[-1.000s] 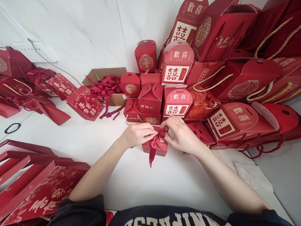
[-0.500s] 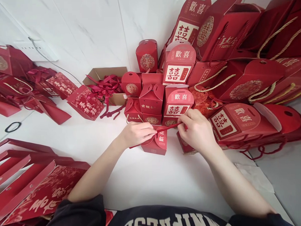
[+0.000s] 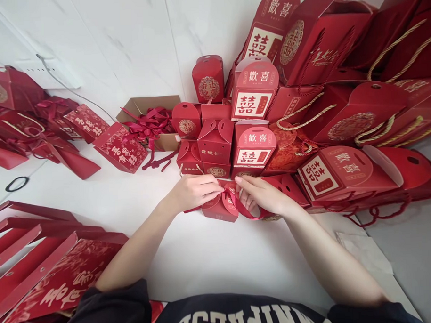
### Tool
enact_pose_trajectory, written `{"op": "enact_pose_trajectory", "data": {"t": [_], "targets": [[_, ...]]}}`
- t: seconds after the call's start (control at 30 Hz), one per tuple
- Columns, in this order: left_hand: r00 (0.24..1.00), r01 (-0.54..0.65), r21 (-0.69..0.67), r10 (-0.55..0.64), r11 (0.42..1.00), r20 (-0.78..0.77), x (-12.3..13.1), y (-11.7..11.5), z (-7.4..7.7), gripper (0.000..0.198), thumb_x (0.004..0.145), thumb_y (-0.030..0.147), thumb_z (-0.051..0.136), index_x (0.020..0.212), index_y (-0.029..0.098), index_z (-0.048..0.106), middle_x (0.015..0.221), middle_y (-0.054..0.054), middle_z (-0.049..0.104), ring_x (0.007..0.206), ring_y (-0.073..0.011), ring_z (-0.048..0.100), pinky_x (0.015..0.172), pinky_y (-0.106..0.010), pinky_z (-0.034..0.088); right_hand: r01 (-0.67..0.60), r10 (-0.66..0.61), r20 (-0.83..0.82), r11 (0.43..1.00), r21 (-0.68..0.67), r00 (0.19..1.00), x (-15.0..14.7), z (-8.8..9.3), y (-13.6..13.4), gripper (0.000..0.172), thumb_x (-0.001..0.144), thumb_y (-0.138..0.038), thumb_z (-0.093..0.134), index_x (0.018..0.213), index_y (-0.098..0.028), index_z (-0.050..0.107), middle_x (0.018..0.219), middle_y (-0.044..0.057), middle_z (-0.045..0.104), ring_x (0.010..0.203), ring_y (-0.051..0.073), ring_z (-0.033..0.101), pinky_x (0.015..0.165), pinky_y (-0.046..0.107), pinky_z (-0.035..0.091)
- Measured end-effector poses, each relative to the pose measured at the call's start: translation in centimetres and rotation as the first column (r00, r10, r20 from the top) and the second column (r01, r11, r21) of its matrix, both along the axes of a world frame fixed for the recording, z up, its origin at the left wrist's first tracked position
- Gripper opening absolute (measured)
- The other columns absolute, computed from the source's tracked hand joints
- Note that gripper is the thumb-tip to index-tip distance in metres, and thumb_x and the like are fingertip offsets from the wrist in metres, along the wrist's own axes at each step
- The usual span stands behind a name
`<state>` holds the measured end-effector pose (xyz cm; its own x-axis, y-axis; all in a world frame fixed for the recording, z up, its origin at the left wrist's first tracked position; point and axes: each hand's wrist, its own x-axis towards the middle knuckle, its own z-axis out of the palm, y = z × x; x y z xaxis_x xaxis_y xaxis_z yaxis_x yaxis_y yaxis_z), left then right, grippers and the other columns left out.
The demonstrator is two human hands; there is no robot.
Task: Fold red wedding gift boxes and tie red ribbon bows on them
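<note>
Through the head camera I have the left hand (image 3: 198,191) at ten o'clock of the small box (image 3: 217,212), its fingertips closed together on the red ribbon (image 3: 248,216) right at the box top. The right hand (image 3: 261,195) is at two o'clock, partly open, fingers parted and curled, with the ribbon looping beneath them towards four o'clock; I see no firm pinch there.

To tie this well, I'd judge, the left pinch should stay fixed at the crossing while the right works the loop, without twists. I'd pull lightly and evenly, since thin card could buckle and satin-like ribbon may slip.

The box sits upright on the white table (image 3: 211,256), between the hands, at six o'clock of the stacked boxes (image 3: 215,145). It is red, its rounded top flaps folded inward, with pale characters on the right flap and faint print on the near side. My fingers hide part of its top, so I cannot tell how tight the ribbon lies.
</note>
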<state>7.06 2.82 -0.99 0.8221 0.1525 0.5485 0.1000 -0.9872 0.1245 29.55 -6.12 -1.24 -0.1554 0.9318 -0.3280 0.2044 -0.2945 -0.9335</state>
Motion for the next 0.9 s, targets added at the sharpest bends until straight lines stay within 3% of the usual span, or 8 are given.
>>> {"op": "enact_pose_trajectory", "data": {"t": [0.1, 0.2, 0.3, 0.47, 0.63, 0.73, 0.8, 0.9], "targets": [[0.999, -0.008, -0.12, 0.004, 0.993, -0.035, 0.0, -0.1, 0.3, 0.013, 0.092, 0.019, 0.058, 0.095, 0.018, 0.071, 0.091, -0.001, 0.071, 0.077, -0.0098, 0.066, 0.069, -0.02, 0.05, -0.048, 0.049, -0.036, 0.999, 0.024, 0.998, 0.1, -0.1, -0.1, 0.042, 0.088, -0.063, 0.052, 0.087, -0.022, 0.049, 0.055, -0.008, 0.049, 0.038, 0.008, 0.04, 0.038, 0.021, 0.029], [0.994, -0.078, -0.308, 0.05, 0.948, -0.097, 0.0, -0.2, 0.8, 0.013, 0.091, 0.022, 0.06, 0.096, 0.018, 0.072, 0.083, -0.001, 0.069, 0.067, -0.0089, 0.061, 0.066, -0.02, 0.048, -0.108, 0.107, 0.012, 0.987, 0.119, 0.994, 0.4, 0.2, -0.2, 0.035, 0.085, -0.055, 0.062, 0.095, -0.022, 0.052, 0.055, -0.011, 0.038, 0.043, 0.007, 0.029, 0.043, 0.021, 0.021], [0.986, -0.146, -0.412, 0.101, 0.899, -0.129, 0.1, -0.2, 1.2, 0.01, 0.088, 0.025, 0.065, 0.091, 0.019, 0.072, 0.071, 0.001, 0.065, 0.059, -0.008, 0.053, 0.061, -0.02, 0.044, -0.13, 0.099, 0.181, 0.977, 0.171, 0.978, 0.6, 0.8, -0.5, 0.031, 0.09, -0.053, 0.055, 0.091, -0.022, 0.053, 0.058, -0.009, 0.041, 0.049, 0.009, 0.033, 0.048, 0.023, 0.026], [0.991, -0.114, -0.427, 0.073, 0.897, -0.111, 0.2, -0.3, 1.0, 0.011, 0.089, 0.021, 0.062, 0.089, 0.019, 0.072, 0.077, 0.0, 0.066, 0.064, -0.0088, 0.054, 0.064, -0.021, 0.043, -0.186, 0.082, 0.461, 0.965, 0.185, 0.884, 0.3, 1.9, -1.3, 0.043, 0.092, -0.057, 0.047, 0.069, -0.021, 0.049, 0.063, -0.001, 0.055, 0.06, 0.014, 0.049, 0.057, 0.027, 0.034], [0.991, -0.109, -0.438, 0.062, 0.893, -0.119, 0.1, -0.3, 0.9, 0.013, 0.091, 0.022, 0.06, 0.09, 0.018, 0.072, 0.082, -0.002, 0.067, 0.069, -0.0097, 0.057, 0.067, -0.021, 0.044, -0.242, 0.205, 0.316, 0.967, 0.082, 0.926, 0.6, 2.2, -1.6, 0.027, 0.088, -0.042, 0.057, 0.072, -0.021, 0.051, 0.063, -0.002, 0.059, 0.052, 0.011, 0.049, 0.051, 0.025, 0.036], [0.989, -0.131, -0.476, 0.079, 0.87, -0.128, 0.0, -0.3, 1.2, 0.01, 0.088, 0.023, 0.064, 0.09, 0.018, 0.072, 0.073, 0.0, 0.064, 0.063, -0.0083, 0.053, 0.064, -0.021, 0.042, -0.161, 0.148, 0.112, 0.979, 0.123, 0.983, 1.1, 1.8, -1.4, 0.016, 0.085, -0.032, 0.058, 0.081, -0.022, 0.047, 0.07, -0.002, 0.06, 0.06, 0.012, 0.054, 0.056, 0.025, 0.042], [0.983, -0.173, -0.585, 0.098, 0.792, -0.158, 0.0, -0.3, 1.4, 0.011, 0.085, 0.025, 0.067, 0.093, 0.018, 0.071, 0.066, 0.002, 0.061, 0.058, -0.0076, 0.051, 0.061, -0.021, 0.042, -0.11, 0.111, -0.002, 0.982, 0.15, 0.994, 1.4, 1.5, -1.2, 0.012, 0.084, -0.026, 0.056, 0.087, -0.022, 0.045, 0.076, -0.002, 0.06, 0.065, 0.013, 0.056, 0.062, 0.026, 0.044], [0.969, -0.234, -0.791, 0.068, 0.566, -0.238, 0.0, -0.3, 1.9, 0.021, 0.082, 0.029, 0.069, 0.099, 0.018, 0.066, 0.071, 0.002, 0.061, 0.056, -0.0069, 0.051, 0.056, -0.02, 0.041, -0.061, 0.063, -0.012, 0.988, 0.144, 0.998, 1.2, 1.0, -0.8, 0.009, 0.086, -0.023, 0.05, 0.095, -0.023, 0.046, 0.074, -0.004, 0.054, 0.06, 0.011, 0.049, 0.059, 0.024, 0.04]]}}
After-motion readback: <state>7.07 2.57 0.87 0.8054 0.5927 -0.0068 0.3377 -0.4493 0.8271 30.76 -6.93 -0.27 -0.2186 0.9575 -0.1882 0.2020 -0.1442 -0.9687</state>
